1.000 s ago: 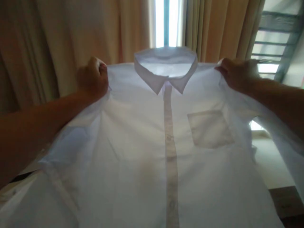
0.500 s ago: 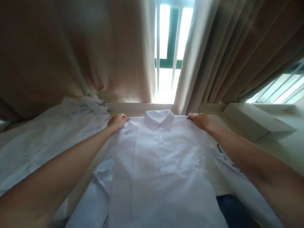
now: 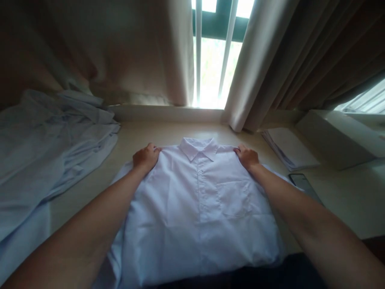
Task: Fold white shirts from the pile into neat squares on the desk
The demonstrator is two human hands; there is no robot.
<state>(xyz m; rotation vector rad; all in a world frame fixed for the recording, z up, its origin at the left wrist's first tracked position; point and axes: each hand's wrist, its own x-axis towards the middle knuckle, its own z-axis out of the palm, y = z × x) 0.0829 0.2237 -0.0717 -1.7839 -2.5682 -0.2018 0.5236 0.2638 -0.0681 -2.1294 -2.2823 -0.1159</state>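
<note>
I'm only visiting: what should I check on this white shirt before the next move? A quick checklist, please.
1. Left hand gripping the shirt at one shoulder: ok.
2. Right hand gripping the other shoulder: ok.
3. Collar folded down: ok.
4. Front free of creases: not ok, several show.
5. Sleeves laid straight: cannot tell, forearms partly cover them.
6. Phone clear of the shirt: cannot tell.

this looks like a room in a home: long curtains [image 3: 120,52], a barred window [image 3: 210,68], heaped clothes [image 3: 39,148] on a table [image 3: 345,200].
</note>
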